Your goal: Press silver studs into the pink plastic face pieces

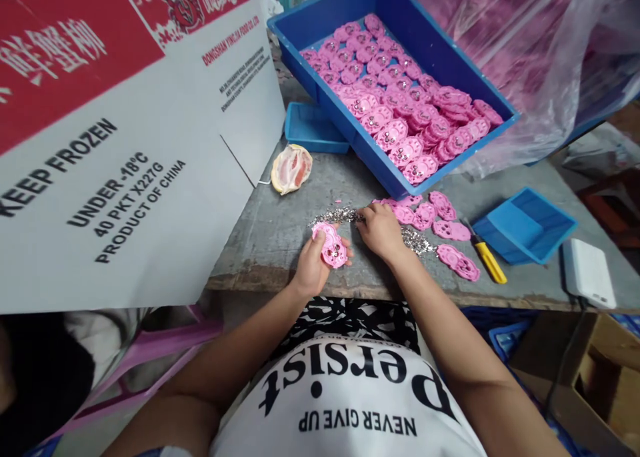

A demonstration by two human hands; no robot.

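My left hand is closed around a pink plastic piece with a scalloped outline and small shiny metal bits on its face. Just right of it, my right hand reaches into a strewn pile of small silvery metal parts. Its fingers are bent and pressed together at the pile, and whatever is between them is hidden. More of the metal parts lie under and beside the right wrist. Several loose pink pieces rest on the table beyond that hand.
A large blue tray of pink pieces stands at the back. A yellow-handled screwdriver, a small blue bin and a white box-shaped device lie right. Left are a big carton, a cut fruit and a shallow blue tray.
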